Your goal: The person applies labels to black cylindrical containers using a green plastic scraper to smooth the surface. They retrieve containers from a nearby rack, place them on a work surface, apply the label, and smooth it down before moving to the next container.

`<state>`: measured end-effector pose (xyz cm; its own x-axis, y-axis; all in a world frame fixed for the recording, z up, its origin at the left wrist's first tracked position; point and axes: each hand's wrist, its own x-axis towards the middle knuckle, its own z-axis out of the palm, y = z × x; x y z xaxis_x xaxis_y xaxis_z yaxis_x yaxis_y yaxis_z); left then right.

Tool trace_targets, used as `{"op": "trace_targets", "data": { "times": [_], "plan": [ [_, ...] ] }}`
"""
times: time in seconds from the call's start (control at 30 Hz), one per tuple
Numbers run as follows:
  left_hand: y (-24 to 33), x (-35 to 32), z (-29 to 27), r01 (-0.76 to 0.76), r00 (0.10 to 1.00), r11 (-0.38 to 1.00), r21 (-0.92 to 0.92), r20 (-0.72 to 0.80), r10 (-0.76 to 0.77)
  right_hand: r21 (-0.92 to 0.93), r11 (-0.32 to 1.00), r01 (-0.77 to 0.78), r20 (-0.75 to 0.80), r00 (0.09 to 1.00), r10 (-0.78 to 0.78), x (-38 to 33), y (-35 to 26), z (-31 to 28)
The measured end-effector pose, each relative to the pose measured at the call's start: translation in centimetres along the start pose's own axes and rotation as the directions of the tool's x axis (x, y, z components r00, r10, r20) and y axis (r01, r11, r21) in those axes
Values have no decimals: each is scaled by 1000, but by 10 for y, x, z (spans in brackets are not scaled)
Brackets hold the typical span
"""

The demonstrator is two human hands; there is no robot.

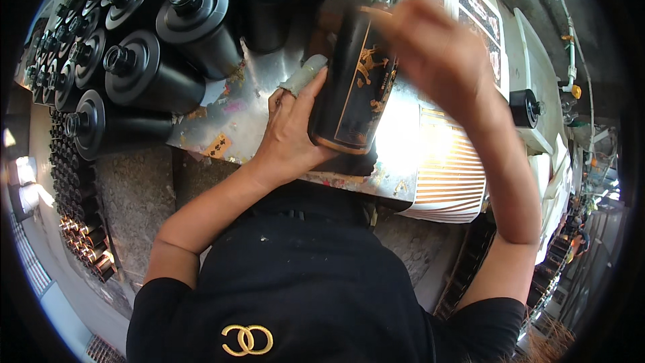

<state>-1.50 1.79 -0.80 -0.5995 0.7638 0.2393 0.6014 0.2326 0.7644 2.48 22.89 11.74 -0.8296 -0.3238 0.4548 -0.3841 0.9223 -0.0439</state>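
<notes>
The metallic, paint-flecked desk point(259, 77) carries the work; scraps on its surface could stick to a decorated wall set down on them. Matte black, round-shouldered bottles point(208, 33) crowd its left side; a wide swing of the left elbow could topple the nearest. A white paper sheet with gold stripes point(449, 185) lies at the right near edge, where a sleeve or forearm could drag it off. The glossy black cylindrical bottle with gold figures and border lines point(342, 81) is tilted above the near edge of the desk, between both hands. The right hand point(440, 54) is motion-blurred at its upper end; whether it pinches anything cannot be told. Hasty rubbing there could smear or crease the gold pattern. The left hand point(285, 138) clasps the lower left side; a loosened grip could let the bottle roll. A pale grey finger wrap point(304, 75) on that hand could slip.
</notes>
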Motion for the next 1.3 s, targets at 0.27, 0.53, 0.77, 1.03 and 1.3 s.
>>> {"op": "trace_targets", "data": {
  "times": [0.27,0.53,0.77,1.03,1.3],
  "plan": [
    [1,-4,2,78,995,997,-30,69,-76,342,901,-265,241,952,189,17,-9,12],
    [-19,-5,9,-86,994,996,25,64,84,339,940,41,209,971,-118,-14,-51,10],
    [-18,0,-9,40,972,991,-124,236,-10,747,286,-600,109,535,838,-30,-27,23],
    [-19,44,-39,346,899,715,-607,432,-69,917,-376,-132,394,159,905,-100,-23,60],
    [-7,90,-14,555,808,358,-750,386,-445,911,-14,-413,238,497,834,-65,15,34]
  ]
}}
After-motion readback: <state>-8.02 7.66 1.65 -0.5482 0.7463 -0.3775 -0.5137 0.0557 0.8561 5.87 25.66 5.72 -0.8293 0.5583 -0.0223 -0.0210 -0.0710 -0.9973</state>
